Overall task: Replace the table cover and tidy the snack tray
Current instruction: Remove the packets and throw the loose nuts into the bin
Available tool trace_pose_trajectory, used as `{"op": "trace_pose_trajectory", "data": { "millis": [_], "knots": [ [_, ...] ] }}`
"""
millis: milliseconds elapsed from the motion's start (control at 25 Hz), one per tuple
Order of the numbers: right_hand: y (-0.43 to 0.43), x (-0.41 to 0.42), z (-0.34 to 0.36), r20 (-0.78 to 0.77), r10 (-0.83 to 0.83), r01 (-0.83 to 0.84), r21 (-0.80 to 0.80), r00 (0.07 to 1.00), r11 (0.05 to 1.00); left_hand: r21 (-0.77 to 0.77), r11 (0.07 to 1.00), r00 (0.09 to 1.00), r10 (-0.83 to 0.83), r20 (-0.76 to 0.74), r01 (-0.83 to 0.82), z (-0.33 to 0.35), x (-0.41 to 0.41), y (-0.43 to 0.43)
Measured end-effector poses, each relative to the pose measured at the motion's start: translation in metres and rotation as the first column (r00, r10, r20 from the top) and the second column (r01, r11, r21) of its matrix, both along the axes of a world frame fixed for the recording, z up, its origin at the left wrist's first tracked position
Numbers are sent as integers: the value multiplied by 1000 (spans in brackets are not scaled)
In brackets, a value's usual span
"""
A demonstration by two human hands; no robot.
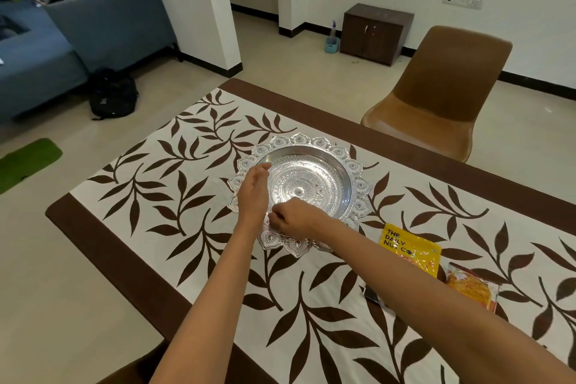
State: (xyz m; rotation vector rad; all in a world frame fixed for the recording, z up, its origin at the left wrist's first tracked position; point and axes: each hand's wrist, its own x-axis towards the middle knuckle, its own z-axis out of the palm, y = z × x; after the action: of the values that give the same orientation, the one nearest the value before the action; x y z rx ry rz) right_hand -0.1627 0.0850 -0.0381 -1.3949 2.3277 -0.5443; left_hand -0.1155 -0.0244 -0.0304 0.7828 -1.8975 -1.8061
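Note:
A white table cover [193, 227] with brown leaves and a brown border lies spread over the table. On it stands an ornate silver tray [324, 165] with a scalloped rim and nothing inside. My left hand [254, 193] rests with straight fingers on the tray's left rim. My right hand [293, 218] has its fingers curled at the tray's near rim; what they hold is hidden. A yellow nut packet [411, 252] and an orange snack packet [473, 287] lie on the cover to the right of the tray.
A brown chair [442, 93] stands at the table's far side. A blue sofa [78, 22] and a black bag [113, 93] are at the left. A dark flat object [372, 293] peeks out under my right forearm. A small cabinet [375, 33] stands by the wall.

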Motion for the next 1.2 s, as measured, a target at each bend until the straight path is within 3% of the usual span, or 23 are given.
{"op": "trace_pose_trajectory", "data": {
  "millis": [40,120,200,240,360,440,560,680,760,840,880,960,1040,1080,1200],
  "knots": [
    [1,-5,4,37,-62,63,-43,997,997,214,977,999,19,-26,-13,3,-3,3],
    [-1,-14,13,177,-258,295,-226,950,928,597,801,998,58,-18,-36,8,-9,8],
    [-8,-17,18,277,-383,467,-379,881,799,805,592,1000,22,21,-30,13,-13,15],
    [-12,-15,19,272,-400,481,-399,875,780,855,518,1000,5,7,-8,14,-14,20],
    [-23,-8,17,95,-402,408,-362,911,838,929,357,989,72,-126,92,17,-17,36],
    [-23,-11,16,90,-378,381,-400,921,833,943,304,977,122,-177,133,16,-17,36],
    [-19,-10,14,72,-342,334,-472,937,816,941,297,973,107,-204,164,11,-16,29],
    [-15,-9,15,-35,-378,315,-486,925,815,956,284,986,127,-110,71,8,-18,24],
    [-11,-13,17,7,-368,307,-566,930,765,961,274,988,131,-82,43,7,-19,19],
    [-2,-22,20,196,-399,431,-607,896,668,957,285,981,162,-103,54,8,-20,10],
    [4,-30,20,237,-475,519,-561,847,645,951,303,977,180,-114,55,8,-20,5],
    [19,-45,13,65,-621,616,-247,781,748,939,339,974,191,-121,50,9,-17,-4],
    [29,-42,4,-142,-549,566,167,824,807,935,347,970,195,-142,67,8,-13,-10],
    [28,-33,0,-187,-505,538,264,843,800,934,347,967,197,-163,86,8,-11,-11],
    [6,9,-3,-10,-583,567,245,812,786,940,307,945,235,-226,148,5,-5,-14]
  ]
}}
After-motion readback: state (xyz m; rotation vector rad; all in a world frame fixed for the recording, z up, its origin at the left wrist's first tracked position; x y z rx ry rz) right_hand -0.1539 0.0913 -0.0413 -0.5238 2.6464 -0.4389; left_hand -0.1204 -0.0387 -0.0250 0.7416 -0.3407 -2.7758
